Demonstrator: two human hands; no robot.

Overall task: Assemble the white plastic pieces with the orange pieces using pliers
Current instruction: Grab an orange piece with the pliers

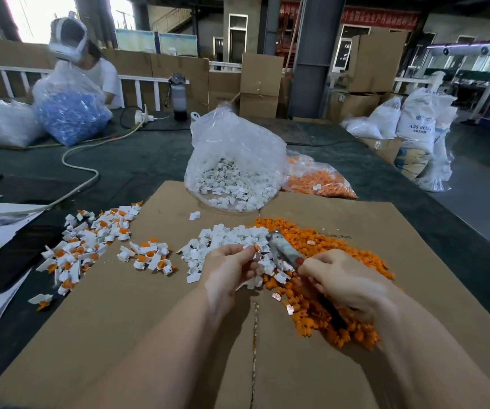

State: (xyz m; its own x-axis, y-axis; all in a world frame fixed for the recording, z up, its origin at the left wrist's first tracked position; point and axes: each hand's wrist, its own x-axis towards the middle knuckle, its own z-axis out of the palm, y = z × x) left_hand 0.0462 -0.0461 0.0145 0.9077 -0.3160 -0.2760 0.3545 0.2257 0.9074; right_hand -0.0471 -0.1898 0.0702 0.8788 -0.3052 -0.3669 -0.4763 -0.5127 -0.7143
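A small white piece with an orange piece (255,248) sits pinched in the fingers of the left hand (228,268), just left of the pliers (285,251). The right hand (345,283) grips the pliers' handles, their long axis running up and left toward the piece; whether the tips are closed on it is too blurred to tell. Below the pliers lie white (223,237) and orange (326,293) heaps on cardboard (137,314) over a dark surface (137,160), finished pairs (90,243) far left, in a warehouse.

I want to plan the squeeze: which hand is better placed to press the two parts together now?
The right hand. It grips the pliers, whose tip points at the white and orange piece pinched by the left hand, which only steadies it.
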